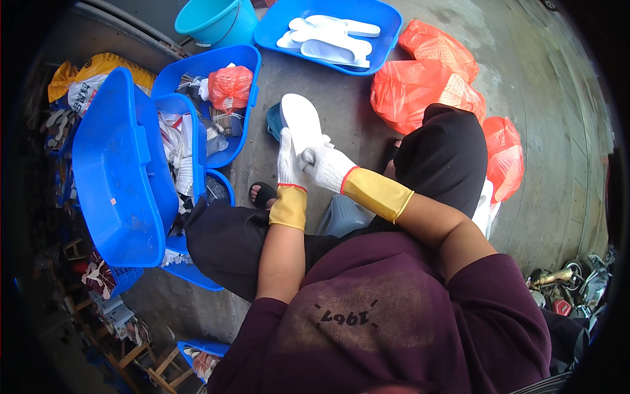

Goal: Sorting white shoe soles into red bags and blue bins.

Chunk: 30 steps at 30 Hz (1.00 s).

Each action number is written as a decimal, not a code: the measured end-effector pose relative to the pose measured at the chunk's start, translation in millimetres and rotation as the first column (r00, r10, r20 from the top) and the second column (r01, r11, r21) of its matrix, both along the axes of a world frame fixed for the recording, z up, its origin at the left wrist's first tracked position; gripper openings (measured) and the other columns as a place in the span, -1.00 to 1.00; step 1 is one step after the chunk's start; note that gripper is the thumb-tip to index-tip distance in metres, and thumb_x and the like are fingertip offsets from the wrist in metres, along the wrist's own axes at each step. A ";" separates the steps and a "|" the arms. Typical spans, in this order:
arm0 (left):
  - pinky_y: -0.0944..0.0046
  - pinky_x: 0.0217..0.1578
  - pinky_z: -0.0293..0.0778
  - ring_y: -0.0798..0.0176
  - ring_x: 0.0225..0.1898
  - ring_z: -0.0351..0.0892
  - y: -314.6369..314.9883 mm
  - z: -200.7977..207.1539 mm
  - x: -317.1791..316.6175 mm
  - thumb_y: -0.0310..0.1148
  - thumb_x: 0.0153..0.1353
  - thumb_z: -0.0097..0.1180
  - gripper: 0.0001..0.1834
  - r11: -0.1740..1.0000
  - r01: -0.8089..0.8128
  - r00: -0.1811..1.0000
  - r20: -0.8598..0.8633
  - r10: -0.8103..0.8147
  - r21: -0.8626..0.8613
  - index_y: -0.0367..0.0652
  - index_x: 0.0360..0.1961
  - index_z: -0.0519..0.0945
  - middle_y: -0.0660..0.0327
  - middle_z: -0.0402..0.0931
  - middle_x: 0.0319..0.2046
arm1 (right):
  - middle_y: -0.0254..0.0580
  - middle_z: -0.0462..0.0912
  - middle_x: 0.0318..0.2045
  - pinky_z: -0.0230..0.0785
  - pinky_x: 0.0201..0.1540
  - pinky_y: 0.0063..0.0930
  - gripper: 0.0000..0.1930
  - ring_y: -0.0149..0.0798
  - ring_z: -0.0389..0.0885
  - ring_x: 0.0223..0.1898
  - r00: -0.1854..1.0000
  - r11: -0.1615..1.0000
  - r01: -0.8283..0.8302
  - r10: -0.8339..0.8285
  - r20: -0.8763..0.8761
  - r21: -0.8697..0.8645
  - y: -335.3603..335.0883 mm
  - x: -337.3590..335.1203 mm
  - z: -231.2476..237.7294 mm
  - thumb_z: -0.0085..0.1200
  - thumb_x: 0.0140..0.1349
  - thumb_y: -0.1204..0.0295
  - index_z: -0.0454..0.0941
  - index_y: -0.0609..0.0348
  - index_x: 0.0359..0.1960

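A white shoe sole [302, 117] is held up in front of me, its rounded end pointing away. My left hand [289, 161], in a white knit glove with a yellow cuff, grips the sole along its left edge. Closed over the near end of the sole is my right hand [325, 167], gloved the same way. Whatever its curled fingers hold, if anything, is hidden. Behind the sole a small teal container [273, 122] shows in part on the floor. More white soles [335, 41] lie piled in a shallow blue tub [275, 21] at the far side.
Orange-red plastic bags [410, 92] sit at the right. Several blue tubs stand left, one large tub [115, 190] tilted over others. A turquoise bucket [209, 20] stands far left. A grey plastic jug [342, 217] is between my legs. Metal odds and ends [564, 282] lie lower right.
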<state>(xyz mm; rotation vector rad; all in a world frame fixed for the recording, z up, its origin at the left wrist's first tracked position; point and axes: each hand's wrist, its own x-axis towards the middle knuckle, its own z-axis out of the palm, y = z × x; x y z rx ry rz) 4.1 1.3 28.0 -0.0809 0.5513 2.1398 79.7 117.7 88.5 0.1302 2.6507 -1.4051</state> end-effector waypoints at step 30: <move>-0.24 0.28 0.44 -0.17 0.31 0.47 181.7 56.7 -168.7 0.41 0.42 -0.22 -0.11 0.857 -0.132 0.954 -0.299 -0.027 -0.498 -0.15 0.42 0.34 -0.06 0.43 0.33 | -0.10 0.77 -0.41 0.59 -0.24 -0.28 -0.76 -0.21 0.77 -0.41 0.871 0.814 0.419 -0.486 -0.076 -0.402 168.5 -21.7 149.7 0.05 0.34 0.35 0.76 0.17 -0.21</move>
